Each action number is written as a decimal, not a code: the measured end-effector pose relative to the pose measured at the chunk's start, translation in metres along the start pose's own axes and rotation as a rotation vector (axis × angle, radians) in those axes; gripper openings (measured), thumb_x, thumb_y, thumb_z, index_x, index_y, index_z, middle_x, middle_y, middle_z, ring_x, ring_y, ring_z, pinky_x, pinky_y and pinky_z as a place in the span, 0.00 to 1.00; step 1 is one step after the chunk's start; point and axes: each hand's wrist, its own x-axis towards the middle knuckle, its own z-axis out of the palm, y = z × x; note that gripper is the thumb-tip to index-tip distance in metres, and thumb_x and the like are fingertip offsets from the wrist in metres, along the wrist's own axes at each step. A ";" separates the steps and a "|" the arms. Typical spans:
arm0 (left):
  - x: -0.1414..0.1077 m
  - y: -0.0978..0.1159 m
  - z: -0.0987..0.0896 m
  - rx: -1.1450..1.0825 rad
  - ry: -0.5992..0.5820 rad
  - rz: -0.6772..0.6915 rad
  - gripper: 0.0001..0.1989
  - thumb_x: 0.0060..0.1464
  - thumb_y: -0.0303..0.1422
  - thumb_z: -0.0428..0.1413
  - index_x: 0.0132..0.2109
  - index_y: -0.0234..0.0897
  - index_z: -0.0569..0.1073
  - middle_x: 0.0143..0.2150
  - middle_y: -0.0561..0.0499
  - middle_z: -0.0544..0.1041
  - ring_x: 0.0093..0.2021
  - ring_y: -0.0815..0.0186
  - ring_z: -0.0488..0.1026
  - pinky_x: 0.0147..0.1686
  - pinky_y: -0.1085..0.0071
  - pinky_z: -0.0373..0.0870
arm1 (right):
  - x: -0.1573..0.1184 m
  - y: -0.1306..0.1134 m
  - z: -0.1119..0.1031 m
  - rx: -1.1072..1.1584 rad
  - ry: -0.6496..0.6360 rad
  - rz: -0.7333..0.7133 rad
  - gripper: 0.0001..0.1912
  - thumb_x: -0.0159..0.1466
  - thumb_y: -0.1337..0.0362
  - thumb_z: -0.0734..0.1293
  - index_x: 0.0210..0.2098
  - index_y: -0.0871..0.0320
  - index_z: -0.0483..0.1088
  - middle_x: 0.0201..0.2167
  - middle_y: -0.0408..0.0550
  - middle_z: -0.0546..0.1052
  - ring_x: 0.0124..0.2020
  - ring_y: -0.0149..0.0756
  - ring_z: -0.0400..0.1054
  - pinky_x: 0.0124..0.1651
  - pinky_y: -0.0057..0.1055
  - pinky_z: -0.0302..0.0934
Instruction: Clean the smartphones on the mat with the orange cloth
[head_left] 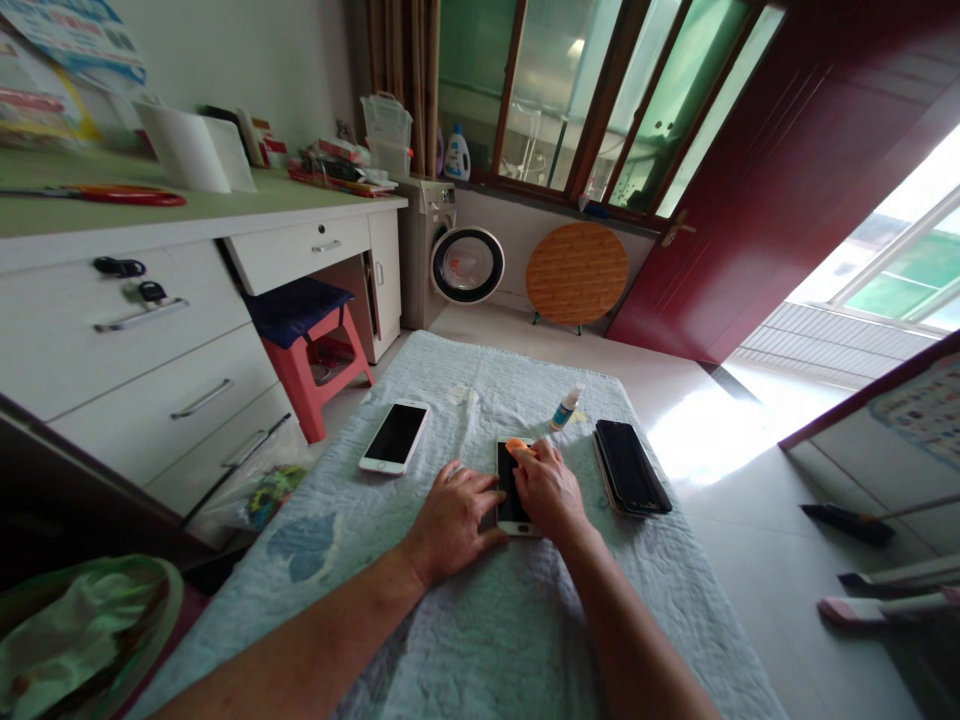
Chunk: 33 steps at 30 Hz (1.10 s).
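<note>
A smartphone (508, 490) lies flat on the cloth-covered table between my hands, its dark screen facing up. My left hand (455, 515) rests with fingers spread against the phone's left edge. In my right hand (549, 488) the closed fingers press a small orange cloth (517, 445) onto the upper part of the screen; most of the cloth is hidden. Beyond my right hand stands a small spray bottle (568, 407) with a white top. A white-framed phone (394, 438) lies to the left, and a black phone (631, 467) lies to the right on top of something pale.
The light blue quilted cloth (465, 640) covers the table. A red stool (315, 370) stands left, by the white drawer desk (127, 330). A washing machine (424, 230) with its door open and a round wooden tabletop (576, 272) are at the back. A waste bin (169, 600) sits at lower left.
</note>
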 end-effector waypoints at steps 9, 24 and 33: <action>0.001 -0.002 -0.003 -0.029 -0.020 -0.007 0.21 0.52 0.47 0.61 0.51 0.44 0.75 0.54 0.49 0.75 0.53 0.54 0.68 0.61 0.49 0.48 | -0.001 -0.002 0.005 0.036 -0.069 -0.089 0.18 0.63 0.74 0.58 0.47 0.53 0.71 0.43 0.48 0.70 0.44 0.36 0.62 0.43 0.27 0.56; 0.001 -0.002 -0.005 -0.023 -0.029 0.001 0.20 0.53 0.44 0.61 0.52 0.43 0.74 0.56 0.48 0.74 0.54 0.54 0.69 0.61 0.49 0.50 | 0.013 0.004 0.004 -0.006 -0.051 0.049 0.19 0.64 0.73 0.57 0.51 0.53 0.70 0.42 0.52 0.69 0.43 0.40 0.62 0.43 0.31 0.54; 0.001 -0.005 -0.002 -0.036 -0.036 0.006 0.23 0.53 0.48 0.59 0.52 0.42 0.74 0.58 0.46 0.72 0.55 0.52 0.68 0.61 0.48 0.50 | -0.006 0.003 -0.008 0.097 -0.098 -0.090 0.15 0.61 0.75 0.58 0.39 0.55 0.73 0.37 0.48 0.70 0.39 0.35 0.62 0.42 0.27 0.54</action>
